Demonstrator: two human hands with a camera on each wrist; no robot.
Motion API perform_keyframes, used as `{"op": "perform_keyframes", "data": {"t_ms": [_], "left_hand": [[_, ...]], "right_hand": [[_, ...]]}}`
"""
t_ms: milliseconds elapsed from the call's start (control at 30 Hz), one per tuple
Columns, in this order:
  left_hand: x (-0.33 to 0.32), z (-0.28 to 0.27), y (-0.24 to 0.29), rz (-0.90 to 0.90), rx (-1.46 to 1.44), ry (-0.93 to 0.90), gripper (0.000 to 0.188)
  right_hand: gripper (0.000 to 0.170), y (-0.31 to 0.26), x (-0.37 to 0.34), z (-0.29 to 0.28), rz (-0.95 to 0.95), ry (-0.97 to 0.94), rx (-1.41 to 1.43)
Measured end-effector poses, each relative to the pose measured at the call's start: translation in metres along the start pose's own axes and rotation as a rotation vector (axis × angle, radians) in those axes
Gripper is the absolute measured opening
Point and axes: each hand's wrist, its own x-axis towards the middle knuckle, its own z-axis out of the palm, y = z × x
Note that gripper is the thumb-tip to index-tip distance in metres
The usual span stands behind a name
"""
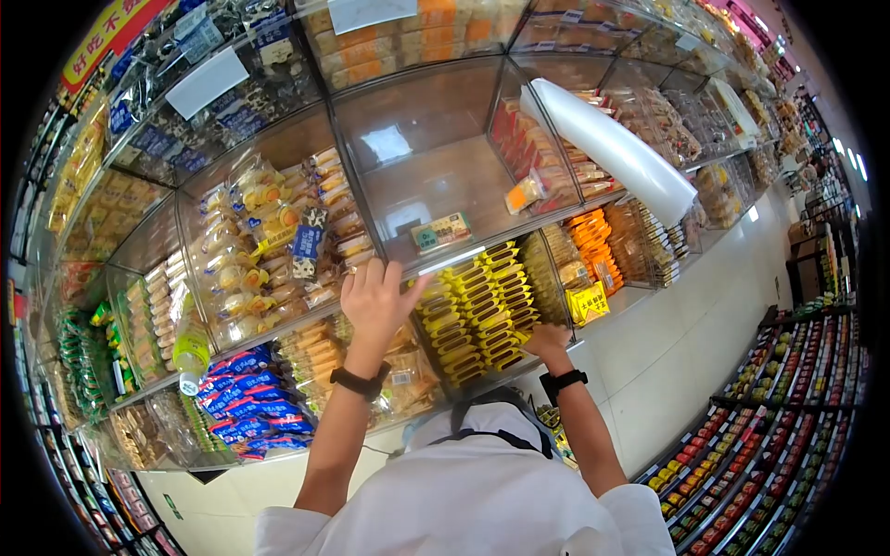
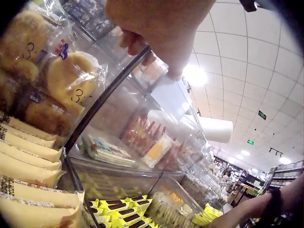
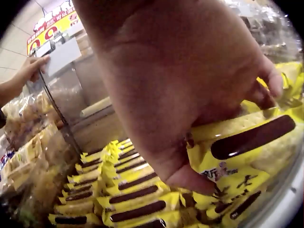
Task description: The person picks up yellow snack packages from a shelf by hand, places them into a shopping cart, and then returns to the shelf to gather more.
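Observation:
In the head view my left hand (image 1: 372, 301) rests at the front of the upper clear bins, where a divider (image 2: 107, 97) meets the front edge. The left wrist view shows its fingers curled over that edge. My right hand (image 1: 550, 341) reaches into a lower bin of yellow snack packets (image 1: 477, 301) standing in rows. Up close in the right wrist view, thumb and fingers grip a yellow packet (image 3: 254, 137) with a long brown window, at the bin's right side. The palm hides part of this packet.
Upper bins hold round bagged cakes (image 1: 236, 250) and a few flat packs (image 1: 440, 232). A white plastic roll (image 1: 612, 148) lies across the bins to the right. Blue packets (image 1: 250, 403) fill a lower left bin, where a green-labelled bottle (image 1: 191, 347) also stands. Stocked shelves (image 1: 751, 435) line the right.

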Motion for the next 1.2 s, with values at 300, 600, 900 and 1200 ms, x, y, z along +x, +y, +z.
{"op": "perform_keyframes", "data": {"t_ms": [300, 600, 900, 1200], "left_hand": [[0.000, 0.000, 0.001, 0.017, 0.006, 0.025, 0.035], [0.000, 0.002, 0.000, 0.030, 0.006, 0.047, 0.035], [-0.001, 0.002, 0.001, 0.012, 0.063, 0.025, 0.037], [-0.001, 0.004, 0.001, 0.012, 0.032, 0.025, 0.037]], "right_hand": [[0.049, -0.005, -0.042, -0.063, -0.365, -0.585, 1.903], [0.070, -0.037, -0.063, -0.068, -0.923, -0.953, 2.325], [0.055, -0.047, -0.091, -0.101, -0.705, 0.411, 0.991], [0.030, -0.042, -0.026, -0.052, -0.165, -0.817, 1.810]]}}
